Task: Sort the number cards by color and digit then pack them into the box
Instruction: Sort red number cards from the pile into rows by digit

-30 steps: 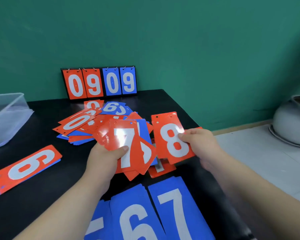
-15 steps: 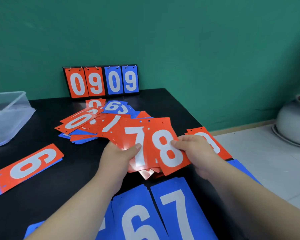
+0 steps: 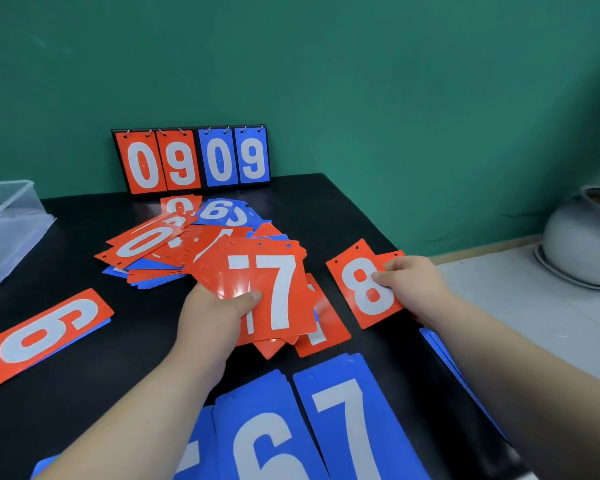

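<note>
Number cards (image 3: 142,244) across glossy black table (image 3: 329,213), green wall (image 3: 343,81) behind

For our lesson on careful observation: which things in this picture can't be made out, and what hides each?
All head view.
1. Cards fanned under the red 7 card in the left hand: digits covered by it.
2. Red card under the red 8 card: digit covered by it and the right hand.
3. Blue cards beside the right forearm: digit hidden by the arm.

Single head view, looking forward and down over black table (image 3: 333,209) (close range), green wall beyond.
</note>
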